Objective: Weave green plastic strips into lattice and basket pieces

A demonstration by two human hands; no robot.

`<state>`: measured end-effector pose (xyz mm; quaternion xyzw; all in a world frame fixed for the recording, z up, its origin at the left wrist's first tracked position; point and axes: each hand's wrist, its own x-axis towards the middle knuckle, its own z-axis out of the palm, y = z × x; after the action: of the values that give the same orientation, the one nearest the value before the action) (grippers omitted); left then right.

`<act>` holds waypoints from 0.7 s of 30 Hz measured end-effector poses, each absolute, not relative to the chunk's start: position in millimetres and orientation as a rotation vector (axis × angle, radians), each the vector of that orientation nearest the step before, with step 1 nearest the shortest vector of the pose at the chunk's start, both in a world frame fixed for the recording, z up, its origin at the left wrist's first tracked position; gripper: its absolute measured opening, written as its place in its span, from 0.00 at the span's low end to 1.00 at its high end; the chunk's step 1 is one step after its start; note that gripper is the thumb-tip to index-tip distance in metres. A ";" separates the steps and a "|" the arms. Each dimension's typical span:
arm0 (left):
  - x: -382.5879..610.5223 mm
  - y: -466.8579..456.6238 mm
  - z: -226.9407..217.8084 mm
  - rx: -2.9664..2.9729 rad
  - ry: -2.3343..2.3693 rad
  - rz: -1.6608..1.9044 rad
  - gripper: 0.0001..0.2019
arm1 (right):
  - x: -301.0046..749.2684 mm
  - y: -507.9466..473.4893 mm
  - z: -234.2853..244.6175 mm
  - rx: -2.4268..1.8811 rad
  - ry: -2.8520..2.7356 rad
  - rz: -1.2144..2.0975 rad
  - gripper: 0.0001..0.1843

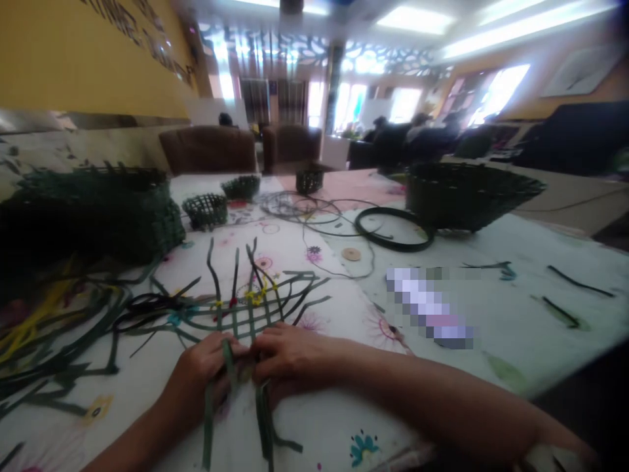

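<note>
A flat lattice of woven green strips [259,317] lies on the patterned tablecloth, its loose ends sticking out on all sides. Small yellow ties [256,298] and a red one mark some of its crossings. My left hand [209,364] is closed at the lattice's near left edge, with a strip running over its fingers. Right beside it, my right hand [289,354] pinches the near edge of the same lattice. Long strip ends [264,419] hang toward me below both hands. The fingertips are partly hidden and a little blurred.
Loose green and yellow strips [93,328] are heaped at the left, before a large dark green basket [108,210]. Small baskets [205,211] stand farther back. A coiled ring [393,246] and another big basket [466,196] sit at the right, near a pixelated object [427,308].
</note>
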<state>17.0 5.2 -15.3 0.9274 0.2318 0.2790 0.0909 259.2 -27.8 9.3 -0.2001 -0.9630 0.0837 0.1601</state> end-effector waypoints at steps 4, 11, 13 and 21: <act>15.4 7.2 -17.6 2.826 0.718 0.854 0.09 | 263.9 -26.3 18.3 -0.503 -2.785 0.279 0.18; 14.7 9.0 -18.3 2.883 0.740 0.862 0.10 | 261.2 -30.1 14.6 -0.625 -2.792 0.124 0.14; 16.4 7.9 -16.0 2.872 0.723 0.857 0.09 | 258.1 -30.9 10.6 -0.697 -2.777 0.111 0.15; 27.3 -0.2 -6.4 2.886 0.744 0.801 0.11 | 249.2 -30.9 -0.8 -0.859 -2.473 0.239 0.12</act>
<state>27.3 -0.2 -6.4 0.9348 0.2411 0.2593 0.0280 249.2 -30.9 -0.8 -0.3161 -0.9100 0.0879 0.2534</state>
